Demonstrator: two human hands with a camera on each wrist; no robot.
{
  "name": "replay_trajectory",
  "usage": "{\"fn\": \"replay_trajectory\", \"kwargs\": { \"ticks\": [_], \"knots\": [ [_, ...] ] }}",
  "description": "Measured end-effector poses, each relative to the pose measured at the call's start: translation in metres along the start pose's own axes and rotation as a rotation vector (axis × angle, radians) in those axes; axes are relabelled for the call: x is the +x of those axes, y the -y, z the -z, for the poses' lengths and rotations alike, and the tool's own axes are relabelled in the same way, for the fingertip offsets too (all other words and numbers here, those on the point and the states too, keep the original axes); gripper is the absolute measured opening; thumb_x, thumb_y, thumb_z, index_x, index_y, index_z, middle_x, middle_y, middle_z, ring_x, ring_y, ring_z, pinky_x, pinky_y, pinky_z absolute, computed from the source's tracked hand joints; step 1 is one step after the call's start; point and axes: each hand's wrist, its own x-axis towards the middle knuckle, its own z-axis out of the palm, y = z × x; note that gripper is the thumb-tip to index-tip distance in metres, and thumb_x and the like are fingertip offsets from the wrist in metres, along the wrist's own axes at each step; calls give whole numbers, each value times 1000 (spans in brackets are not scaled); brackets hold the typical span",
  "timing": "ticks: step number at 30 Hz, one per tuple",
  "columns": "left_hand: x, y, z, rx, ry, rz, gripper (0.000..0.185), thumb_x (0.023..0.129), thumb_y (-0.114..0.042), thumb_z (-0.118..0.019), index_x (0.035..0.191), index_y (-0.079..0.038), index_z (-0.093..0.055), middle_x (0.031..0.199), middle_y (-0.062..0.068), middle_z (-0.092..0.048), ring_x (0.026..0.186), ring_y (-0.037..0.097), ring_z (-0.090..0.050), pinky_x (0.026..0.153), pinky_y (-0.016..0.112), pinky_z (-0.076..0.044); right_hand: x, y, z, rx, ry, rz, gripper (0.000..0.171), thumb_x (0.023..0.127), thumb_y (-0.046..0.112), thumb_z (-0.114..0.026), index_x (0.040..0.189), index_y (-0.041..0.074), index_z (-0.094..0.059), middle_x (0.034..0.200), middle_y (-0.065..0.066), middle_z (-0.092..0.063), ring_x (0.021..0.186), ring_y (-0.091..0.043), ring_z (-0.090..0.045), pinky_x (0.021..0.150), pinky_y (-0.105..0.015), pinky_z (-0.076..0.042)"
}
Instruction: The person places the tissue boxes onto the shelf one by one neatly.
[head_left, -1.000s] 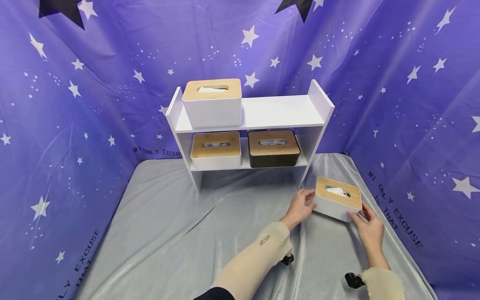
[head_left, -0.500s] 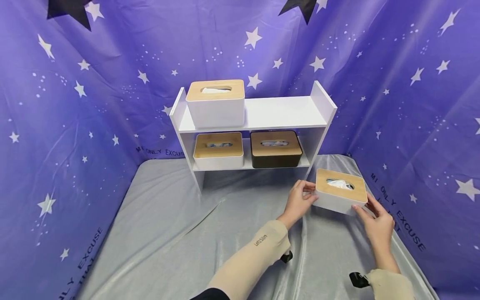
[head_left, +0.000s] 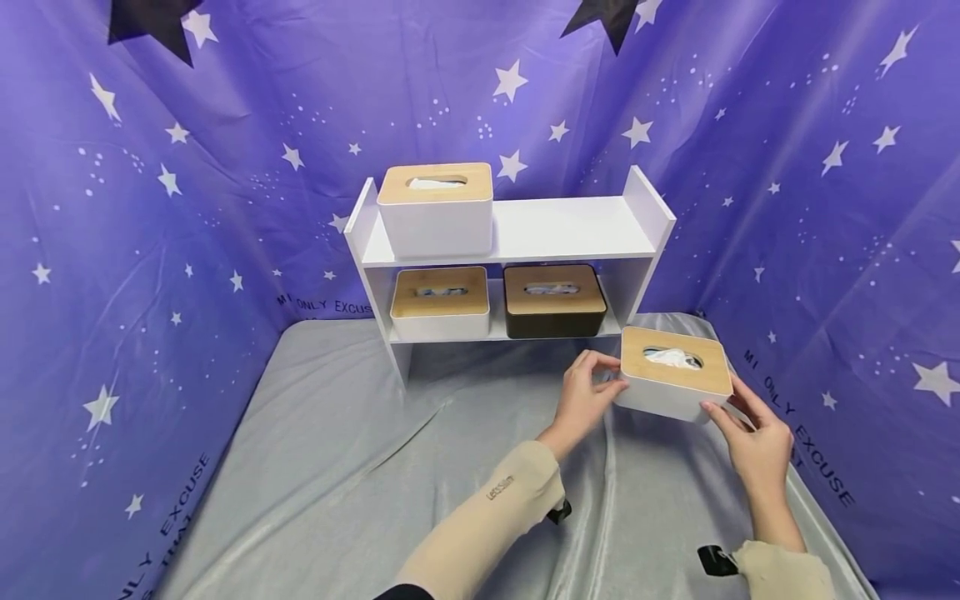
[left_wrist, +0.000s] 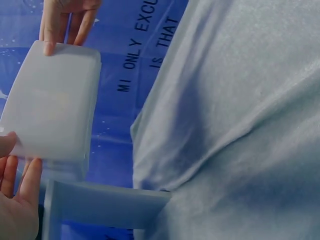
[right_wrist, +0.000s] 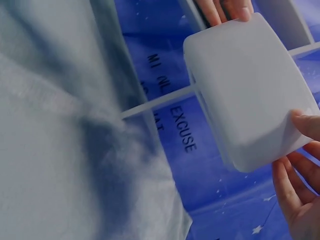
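Note:
A white tissue box (head_left: 667, 398) with a light wooden lid is held above the grey cloth, right of the shelf, white tissue showing in its oval slot. My left hand (head_left: 585, 400) grips its left end and my right hand (head_left: 757, 437) its right end, thumbs on the front side. The left wrist view shows the white box (left_wrist: 55, 100) between both hands, and the right wrist view shows the box's smooth white side (right_wrist: 250, 90). On the upper shelf (head_left: 570, 229) stands a larger white tissue box (head_left: 438, 225), at the left.
The lower shelf carries a white tissue box (head_left: 442, 323) at left and a black one (head_left: 555, 323) at right, both with wooden lids. The rack's right side panel (head_left: 648, 208) rises beside the upper shelf. Grey cloth (head_left: 315, 467) covers the table, and purple star curtains (head_left: 840, 250) surround it.
Both hands have lifted the white tissue box off the grey cloth and brought it up toward the rack, lately shifting it slightly left. The head view has shifted a little.

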Motion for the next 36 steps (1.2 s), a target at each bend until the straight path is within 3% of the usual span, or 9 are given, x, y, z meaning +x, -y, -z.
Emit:
{"fn": "replay_trajectory", "kwargs": {
  "ticks": [5, 11, 21, 27, 30, 36],
  "knots": [
    [-3, -8, 10, -38, -19, -4, 26, 82, 0, -79, 105, -1, -68, 112, 10, -64, 109, 14, -68, 82, 12, -58, -1, 12, 0, 32, 7, 21, 58, 77, -5, -81, 132, 10, -66, 107, 32, -65, 92, 14, -61, 77, 2, -49],
    [-6, -19, 23, -104, -40, -69, 27, 82, 3, -77, 107, 0, -67, 131, 8, -67, 115, 19, -69, 85, 16, -59, -1, 30, 0, 48, 12, 59, 58, 77, -5, -81, 131, 11, -67, 107, 32, -66, 92, 14, -63, 76, 1, -50],
    [-10, -37, 41, -154, -47, -165, 28, 84, 2, -75, 111, 1, -67, 132, 10, -67, 117, 18, -68, 88, 21, -60, -5, 53, -1, 87, 8, 107, 58, 76, -8, -81, 129, 12, -68, 107, 30, -67, 92, 12, -65, 76, -1, -52],
    [-12, -46, 52, -171, -47, -224, 35, 86, 0, -75, 120, 1, -67, 133, 13, -66, 119, 23, -67, 90, 24, -60, -7, 65, -3, 128, 7, 152, 58, 75, -12, -80, 128, 9, -68, 108, 28, -69, 93, 9, -67, 77, -4, -53],
    [-13, -53, 57, -180, -56, -221, 41, 85, 2, -74, 125, 1, -66, 131, 15, -67, 119, 26, -67, 91, 28, -60, -7, 72, -3, 149, 10, 175, 58, 74, -14, -79, 128, 6, -68, 108, 25, -70, 92, 8, -68, 78, -5, -54],
    [-13, -60, 65, -155, -90, -292, 45, 82, 7, -75, 126, 6, -65, 132, 19, -65, 118, 32, -66, 90, 34, -61, -6, 85, -6, 172, 18, 188, 57, 75, -14, -78, 128, 5, -68, 109, 23, -71, 92, 6, -69, 77, -6, -55]
  ]
}}
